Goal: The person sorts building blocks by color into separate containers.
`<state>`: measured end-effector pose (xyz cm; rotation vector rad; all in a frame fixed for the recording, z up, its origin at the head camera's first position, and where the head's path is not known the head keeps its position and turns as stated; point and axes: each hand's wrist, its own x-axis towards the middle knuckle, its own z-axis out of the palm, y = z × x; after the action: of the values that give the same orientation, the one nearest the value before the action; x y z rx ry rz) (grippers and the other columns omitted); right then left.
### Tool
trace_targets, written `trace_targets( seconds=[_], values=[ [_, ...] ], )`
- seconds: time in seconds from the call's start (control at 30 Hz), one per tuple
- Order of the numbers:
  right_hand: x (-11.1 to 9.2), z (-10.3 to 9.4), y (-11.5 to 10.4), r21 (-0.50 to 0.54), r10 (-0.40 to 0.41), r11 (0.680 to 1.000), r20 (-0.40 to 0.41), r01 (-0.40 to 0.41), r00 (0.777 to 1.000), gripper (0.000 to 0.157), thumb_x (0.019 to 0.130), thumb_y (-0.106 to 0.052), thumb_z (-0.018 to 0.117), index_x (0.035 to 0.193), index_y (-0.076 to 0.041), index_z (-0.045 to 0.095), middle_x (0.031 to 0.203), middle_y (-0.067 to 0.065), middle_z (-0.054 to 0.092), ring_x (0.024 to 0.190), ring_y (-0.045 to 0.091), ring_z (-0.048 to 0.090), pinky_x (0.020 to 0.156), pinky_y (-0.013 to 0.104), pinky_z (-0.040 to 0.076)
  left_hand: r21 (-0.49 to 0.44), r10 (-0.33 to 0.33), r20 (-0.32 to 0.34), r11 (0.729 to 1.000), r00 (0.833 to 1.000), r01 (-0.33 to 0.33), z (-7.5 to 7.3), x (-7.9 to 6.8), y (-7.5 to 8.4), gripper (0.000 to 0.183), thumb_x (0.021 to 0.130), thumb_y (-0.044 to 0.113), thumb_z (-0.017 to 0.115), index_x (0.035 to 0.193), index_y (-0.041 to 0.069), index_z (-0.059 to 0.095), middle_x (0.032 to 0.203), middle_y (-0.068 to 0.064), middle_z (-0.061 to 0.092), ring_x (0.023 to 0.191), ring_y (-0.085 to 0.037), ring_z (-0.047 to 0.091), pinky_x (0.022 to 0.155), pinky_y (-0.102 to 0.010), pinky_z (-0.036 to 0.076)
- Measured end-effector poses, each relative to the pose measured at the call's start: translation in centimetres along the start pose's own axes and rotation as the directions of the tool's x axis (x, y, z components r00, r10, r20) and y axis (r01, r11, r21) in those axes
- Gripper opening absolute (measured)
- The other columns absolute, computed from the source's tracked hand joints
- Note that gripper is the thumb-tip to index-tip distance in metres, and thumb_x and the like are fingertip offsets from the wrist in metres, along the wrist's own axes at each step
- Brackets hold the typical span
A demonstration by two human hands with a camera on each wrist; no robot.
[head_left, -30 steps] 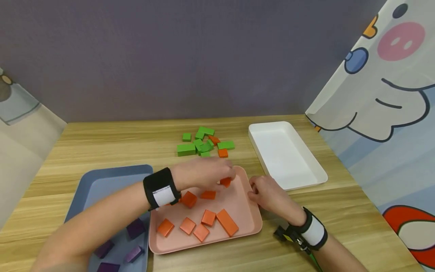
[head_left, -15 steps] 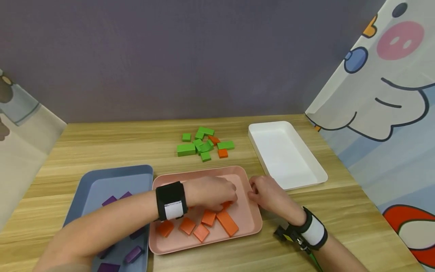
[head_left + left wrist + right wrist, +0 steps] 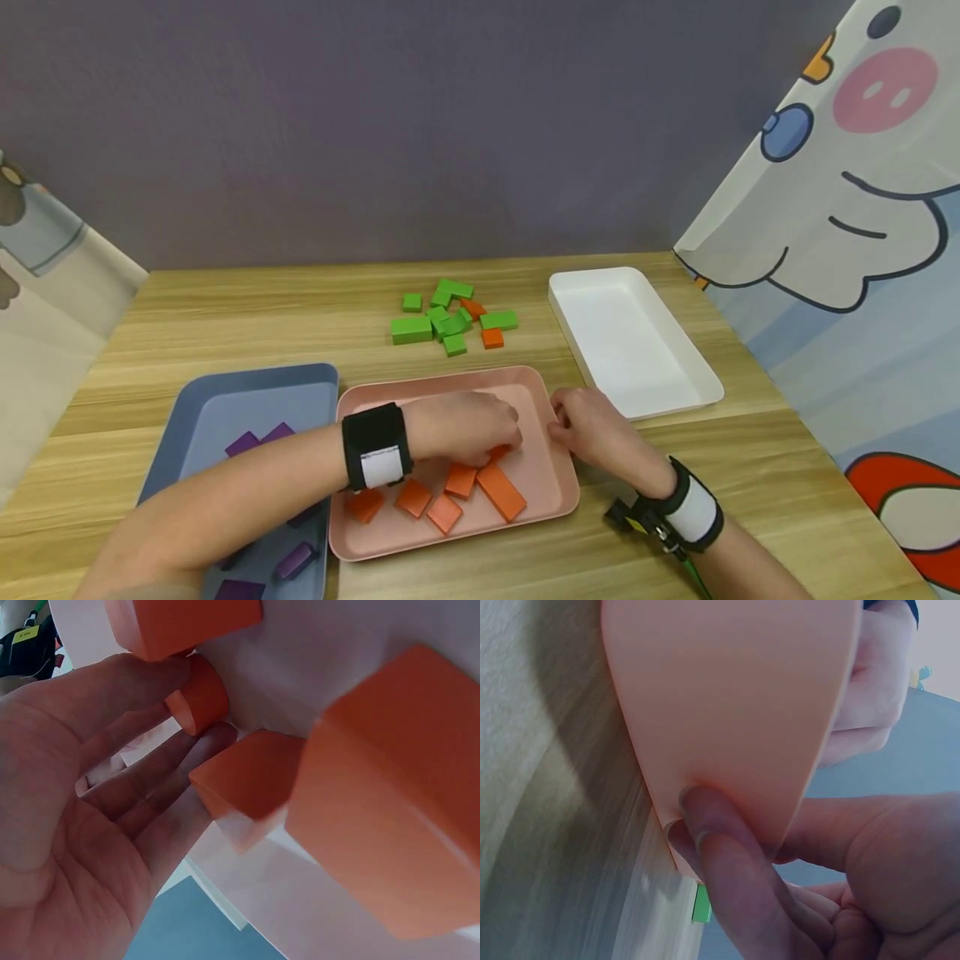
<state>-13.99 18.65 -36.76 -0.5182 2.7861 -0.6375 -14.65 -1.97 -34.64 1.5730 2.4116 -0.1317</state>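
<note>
My left hand point(image 3: 462, 427) is low inside the pink tray point(image 3: 547, 492). Its thumb and fingertips pinch a small orange block with a rounded side point(image 3: 204, 694), close over the tray floor. Other orange blocks lie around it, among them a long orange block point(image 3: 502, 492) and a cube point(image 3: 413, 498); some are hidden under the hand and wrist. At the tray's right end, my right hand point(image 3: 592, 427) grips the wall, with fingertips point(image 3: 705, 806) pressed on the outer face and the thumb over the rim.
A blue tray point(image 3: 258, 375) with several purple blocks point(image 3: 296, 562) stands against the left side, partly under my left forearm. Green blocks point(image 3: 411, 331) and a couple of orange ones point(image 3: 492, 338) lie behind the pink tray. A white tray point(image 3: 637, 342) stands at the right.
My left hand has come down from the tray's far side towards its middle with the orange block, and stays there over the last half second. My right hand keeps its place.
</note>
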Motion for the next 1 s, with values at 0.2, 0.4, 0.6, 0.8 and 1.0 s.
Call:
trace_targets(
  seconds=[0.2,0.4,0.6,0.8,1.0],
  values=[
    [0.0,-0.1,0.0,0.006,0.003,1.0,0.008,-0.003,1.0,0.009,0.08,-0.006,0.063,0.074,-0.009,0.058,0.053,-0.004,0.045,0.049,0.01,0.043,0.045,0.023,0.034,-0.089,0.014,-0.027,0.996,1.0,-0.016,-1.0,-0.3,-1.2,0.013,0.086,0.02,0.068,0.098,0.022,0.068,0.088,0.007,0.055,0.071,-0.007,0.047,0.063,-0.016,0.038],
    [0.0,-0.1,-0.1,0.011,0.008,1.0,0.015,-0.009,1.0,0.009,0.081,-0.006,0.063,0.074,-0.008,0.058,0.053,-0.003,0.046,0.049,0.011,0.044,0.045,0.023,0.035,-0.23,-0.078,-0.092,0.972,0.993,0.055,-2.0,0.0,-3.4,0.021,0.087,0.018,0.069,0.107,0.015,0.069,0.098,0.001,0.064,0.08,-0.009,0.053,0.073,-0.022,0.045],
    [0.1,-0.1,0.1,-0.008,-0.019,1.0,-0.003,0.019,1.0,0.009,0.08,-0.005,0.063,0.074,-0.008,0.058,0.052,-0.003,0.046,0.049,0.009,0.043,0.046,0.023,0.035,-0.285,-0.183,-0.211,0.951,0.96,0.118,-2.0,0.0,-6.9,0.022,0.09,0.017,0.063,0.11,0.011,0.07,0.106,-0.002,0.069,0.094,-0.014,0.059,0.087,-0.032,0.048],
    [0.1,0.0,0.1,-0.014,-0.022,1.0,-0.008,0.022,1.0,0.009,0.081,-0.005,0.063,0.074,-0.008,0.058,0.053,-0.004,0.046,0.049,0.009,0.043,0.046,0.023,0.035,-0.316,-0.343,-0.261,0.914,0.902,0.256,-1.8,0.8,-10.2,0.027,0.089,0.02,0.065,0.113,0.007,0.069,0.114,-0.01,0.068,0.1,-0.021,0.063,0.086,-0.036,0.051],
    [0.1,0.1,0.1,-0.008,-0.014,1.0,-0.006,0.014,1.0,0.009,0.081,-0.006,0.064,0.074,-0.009,0.058,0.053,-0.004,0.047,0.049,0.009,0.043,0.046,0.022,0.035,-0.291,-0.476,-0.287,0.87,0.831,0.398,-1.7,1.4,-12.6,0.034,0.088,0.018,0.065,0.121,0.006,0.066,0.117,-0.014,0.062,0.106,-0.026,0.057,0.088,-0.037,0.049]
  ],
)
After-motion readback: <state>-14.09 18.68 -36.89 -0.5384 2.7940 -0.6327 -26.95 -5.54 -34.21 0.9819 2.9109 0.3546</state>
